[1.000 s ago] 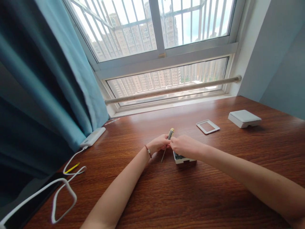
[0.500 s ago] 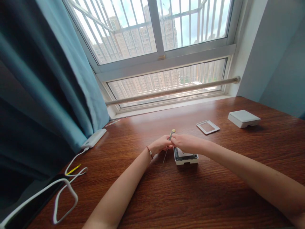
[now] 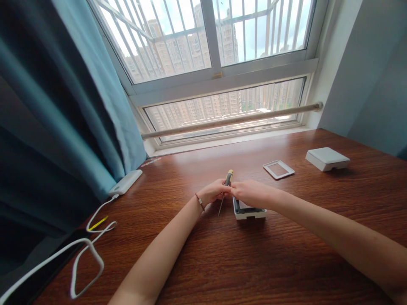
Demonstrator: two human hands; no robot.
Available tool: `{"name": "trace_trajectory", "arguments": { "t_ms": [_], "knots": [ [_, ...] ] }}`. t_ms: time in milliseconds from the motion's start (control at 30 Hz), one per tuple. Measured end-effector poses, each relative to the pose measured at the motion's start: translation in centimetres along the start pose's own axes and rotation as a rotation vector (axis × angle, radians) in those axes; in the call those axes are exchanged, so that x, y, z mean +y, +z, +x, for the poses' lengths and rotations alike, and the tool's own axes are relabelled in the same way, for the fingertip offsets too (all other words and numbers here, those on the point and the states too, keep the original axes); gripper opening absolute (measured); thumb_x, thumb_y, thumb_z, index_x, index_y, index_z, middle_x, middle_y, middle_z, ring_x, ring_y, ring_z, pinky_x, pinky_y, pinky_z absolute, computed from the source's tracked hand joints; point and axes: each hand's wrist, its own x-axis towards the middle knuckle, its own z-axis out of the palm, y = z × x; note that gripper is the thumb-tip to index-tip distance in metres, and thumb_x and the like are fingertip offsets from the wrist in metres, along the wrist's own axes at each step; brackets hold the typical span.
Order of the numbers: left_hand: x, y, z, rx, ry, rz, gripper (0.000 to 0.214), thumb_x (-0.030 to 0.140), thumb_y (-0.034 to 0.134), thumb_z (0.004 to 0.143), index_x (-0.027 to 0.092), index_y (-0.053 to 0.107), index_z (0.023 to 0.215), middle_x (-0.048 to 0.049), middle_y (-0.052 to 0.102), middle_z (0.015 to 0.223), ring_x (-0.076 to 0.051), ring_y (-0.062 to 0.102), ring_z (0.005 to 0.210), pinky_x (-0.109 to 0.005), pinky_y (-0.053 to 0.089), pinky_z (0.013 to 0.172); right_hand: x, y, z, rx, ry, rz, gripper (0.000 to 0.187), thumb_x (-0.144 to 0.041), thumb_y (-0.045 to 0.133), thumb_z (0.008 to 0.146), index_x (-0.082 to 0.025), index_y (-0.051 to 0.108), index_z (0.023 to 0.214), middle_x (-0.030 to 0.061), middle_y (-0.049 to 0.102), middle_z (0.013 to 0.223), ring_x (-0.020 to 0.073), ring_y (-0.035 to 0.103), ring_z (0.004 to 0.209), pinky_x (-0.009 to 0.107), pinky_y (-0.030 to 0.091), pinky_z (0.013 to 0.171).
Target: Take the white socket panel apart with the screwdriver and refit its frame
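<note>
My left hand (image 3: 214, 191) is closed round a small screwdriver (image 3: 226, 184) with a yellow and dark handle; its thin shaft slants down to the wooden table (image 3: 222, 262). My right hand (image 3: 249, 192) meets it at the handle, fingers pinched together there. Just under and behind my right hand lies a white square switch module (image 3: 249, 211), open side up, partly hidden by the hand.
A white square frame (image 3: 279, 169) lies flat to the right and a white square cover (image 3: 327, 158) farther right. A white power bank (image 3: 125, 181) with a looping white cable (image 3: 85, 248) sits at the left by the blue curtain (image 3: 63, 110). The window runs along the table's far edge.
My right hand has slid off the switch module, which shows more than a second ago. Both hands stay together on the screwdriver handle.
</note>
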Motion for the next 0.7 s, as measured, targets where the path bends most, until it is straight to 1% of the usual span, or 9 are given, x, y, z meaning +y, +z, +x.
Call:
{"name": "trace_trajectory", "arguments": {
  "t_ms": [133,233,367,433,533,667,700],
  "knots": [
    [-0.1,-0.1,0.1,0.003,0.017,-0.023,0.026,0.023,0.068,0.056,0.013,0.045,0.064,0.008,0.037,0.048,-0.001,0.027,0.039,-0.017,0.012,0.036,-0.7,-0.1,-0.1,-0.009,0.048,-0.099,0.022,-0.007,0.04,0.084,-0.006,0.059,0.095,0.0137,0.061,0.082,0.0198,0.063,0.061,0.025,0.043,0.047],
    [-0.1,-0.1,0.1,0.005,0.029,-0.033,0.028,0.026,0.068,0.057,0.013,0.045,0.065,0.0084,0.036,0.048,-0.001,0.025,0.039,-0.017,0.012,0.036,-0.7,0.0,-0.3,-0.012,0.057,-0.123,0.024,-0.009,0.037,0.086,-0.004,0.057,0.099,0.015,0.06,0.083,0.0186,0.062,0.058,0.025,0.042,0.046],
    [-0.1,-0.1,0.0,-0.002,0.046,-0.037,0.031,0.031,0.07,0.058,0.012,0.048,0.071,0.0079,0.037,0.051,-0.001,0.025,0.04,-0.018,0.011,0.037,0.0,0.0,-0.4,0.025,0.044,-0.061,0.031,-0.01,0.037,0.086,-0.004,0.051,0.113,0.0175,0.061,0.093,0.0208,0.064,0.067,0.026,0.045,0.053],
    [-0.1,-0.3,-0.1,-0.016,0.047,-0.033,0.033,0.032,0.07,0.058,0.012,0.049,0.073,0.0078,0.037,0.052,-0.001,0.025,0.041,-0.018,0.011,0.037,0.2,0.0,-0.4,0.017,0.028,-0.032,0.033,-0.009,0.039,0.085,-0.005,0.05,0.116,0.0187,0.06,0.098,0.0211,0.064,0.074,0.026,0.046,0.058],
    [0.0,-0.5,-0.4,-0.064,0.028,-0.011,0.033,0.031,0.072,0.056,0.012,0.05,0.073,0.0075,0.038,0.052,-0.001,0.026,0.04,-0.019,0.011,0.038,0.4,-0.1,-0.4,0.004,0.001,-0.011,0.031,-0.007,0.041,0.083,-0.006,0.052,0.112,0.0191,0.059,0.101,0.0209,0.064,0.078,0.026,0.046,0.061],
    [0.5,-0.7,-0.8,-0.143,-0.01,0.033,0.035,0.024,0.075,0.05,0.011,0.053,0.074,0.0054,0.045,0.055,-0.002,0.034,0.042,-0.019,0.014,0.039,0.4,-0.1,-0.4,-0.004,-0.017,-0.02,0.022,-0.006,0.042,0.082,-0.007,0.059,0.096,0.0155,0.06,0.095,0.0195,0.064,0.07,0.025,0.045,0.055],
    [0.5,-0.7,-0.9,-0.154,-0.014,0.041,0.034,0.022,0.075,0.05,0.011,0.053,0.073,0.005,0.046,0.056,-0.002,0.035,0.042,-0.019,0.015,0.039,0.3,-0.1,-0.4,-0.011,-0.015,-0.028,0.021,-0.007,0.042,0.082,-0.008,0.059,0.095,0.0151,0.061,0.094,0.0192,0.064,0.069,0.024,0.045,0.054]
  ]
}}
